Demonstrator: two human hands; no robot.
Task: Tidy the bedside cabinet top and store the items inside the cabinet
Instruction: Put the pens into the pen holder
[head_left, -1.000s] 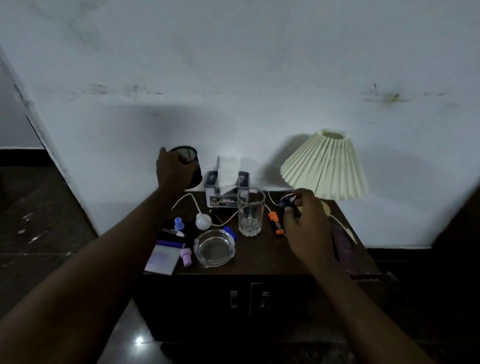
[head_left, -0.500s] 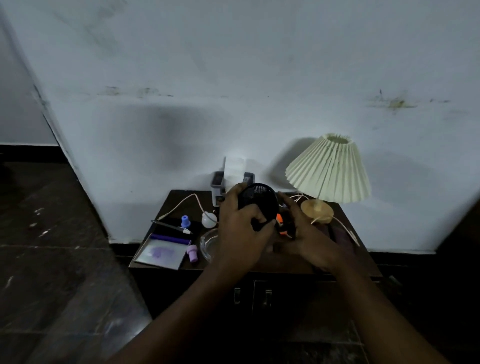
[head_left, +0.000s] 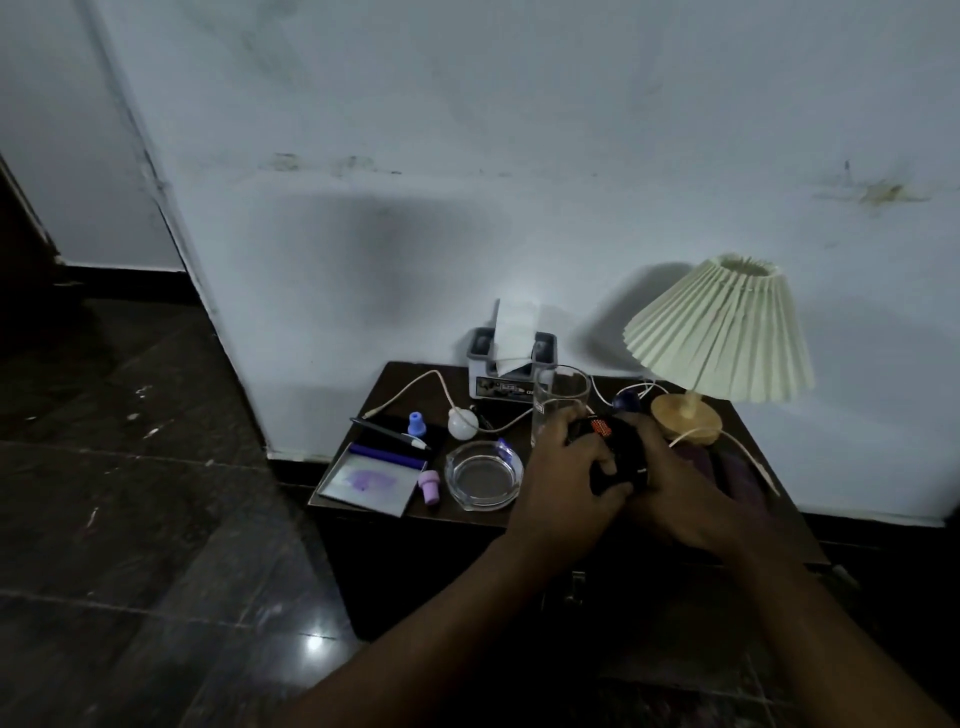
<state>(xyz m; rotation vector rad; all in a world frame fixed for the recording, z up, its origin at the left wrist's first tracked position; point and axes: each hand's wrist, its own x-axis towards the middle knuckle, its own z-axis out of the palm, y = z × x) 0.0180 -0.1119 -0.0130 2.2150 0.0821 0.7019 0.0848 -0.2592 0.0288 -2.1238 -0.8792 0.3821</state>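
Observation:
A dark wooden bedside cabinet (head_left: 395, 384) stands against the wall. Over its front right part, my left hand (head_left: 563, 475) and my right hand (head_left: 675, 483) both grip a black mesh cup (head_left: 621, 449). Something orange (head_left: 601, 427) shows through the mesh at its top. On the cabinet top lie a glass ashtray (head_left: 483, 475), a tall drinking glass (head_left: 561, 395), a pen (head_left: 389, 433), a purple-stained pad (head_left: 369, 480), a blue cap (head_left: 415, 423), a pink cap (head_left: 430, 486) and a white round plug (head_left: 462, 423) with its cord.
A tissue box (head_left: 511, 364) stands at the back by the wall. A pleated cream lamp (head_left: 719, 332) on a wooden base (head_left: 685, 415) fills the back right corner. The cabinet doors with metal handles (head_left: 577, 587) are shut below. Dark tiled floor (head_left: 156, 519) lies to the left.
My left hand carried the mesh cup from the back left to the front middle, and my right hand joined it there. The orange item left the cabinet top and now sits within the cup.

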